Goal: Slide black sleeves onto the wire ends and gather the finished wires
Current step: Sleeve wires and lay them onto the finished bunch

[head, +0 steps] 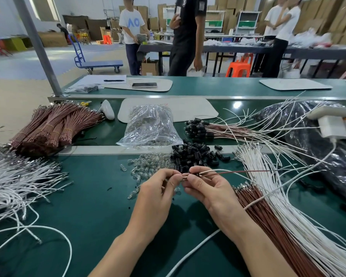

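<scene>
Sprawling over the far left of the green table [92, 216], a tangle of loose white wires [18, 182] lies with metal terminals on its ends. Behind it sit tied bundles of brown wires [54, 126]. Toward the middle, a clear bag [150, 126] of small glass bulbs rests beyond the table's pale dividing strip, and loose bulbs [146, 166] are scattered just in front of it. Right beside those bulbs is the heap of black sleeves [196, 154], not yet fitted. In front of that heap the two hands meet above the table. The left hand [158, 188] has its fingers curled, thumb and forefinger pinching the metal-tipped end of a wire pair [238, 172], one brown strand and one white. The right hand [206, 188] meets it fingertip to fingertip and pinches the same pair just behind the tip. Something dark shows between its fingers, but I cannot tell whether it is a sleeve. The pair runs off rightward. Behind, right of the bag, the finished wires [200, 128] lie gathered, their sleeved ends pointing left. Further right a brown fan of wires [272, 220] lies against a white fan of wires [288, 196], and a dark plastic bag [318, 136] sits near the right edge.
</scene>
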### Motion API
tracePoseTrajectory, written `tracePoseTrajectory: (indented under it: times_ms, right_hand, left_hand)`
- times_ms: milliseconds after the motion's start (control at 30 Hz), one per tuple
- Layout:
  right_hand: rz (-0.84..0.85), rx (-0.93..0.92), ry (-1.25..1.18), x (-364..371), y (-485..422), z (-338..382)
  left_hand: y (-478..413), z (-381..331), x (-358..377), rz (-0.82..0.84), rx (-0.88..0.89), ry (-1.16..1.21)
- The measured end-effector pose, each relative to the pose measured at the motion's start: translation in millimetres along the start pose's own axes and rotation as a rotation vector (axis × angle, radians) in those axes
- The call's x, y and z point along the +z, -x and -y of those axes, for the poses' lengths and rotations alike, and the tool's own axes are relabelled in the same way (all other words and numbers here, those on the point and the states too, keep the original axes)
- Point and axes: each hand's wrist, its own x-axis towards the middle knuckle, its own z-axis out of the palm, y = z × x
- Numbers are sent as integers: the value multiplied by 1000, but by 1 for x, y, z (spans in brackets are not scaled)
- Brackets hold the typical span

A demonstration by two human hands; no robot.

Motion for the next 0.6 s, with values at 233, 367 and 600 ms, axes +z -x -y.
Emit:
tracePoseTrajectory:
  times_ms: [233,367,600]
  right_hand:
    - [-19,-31,102,-1,1,-2]
    - [-16,-36,154,-3,0,-1]
    - [-42,-51,178,-6,-2,-3]
  left_hand:
    - [1,3,-1,14,-45,-27]
    - [1,3,0,52,-53,-12]
    - [1,2,2,91,-69,20]
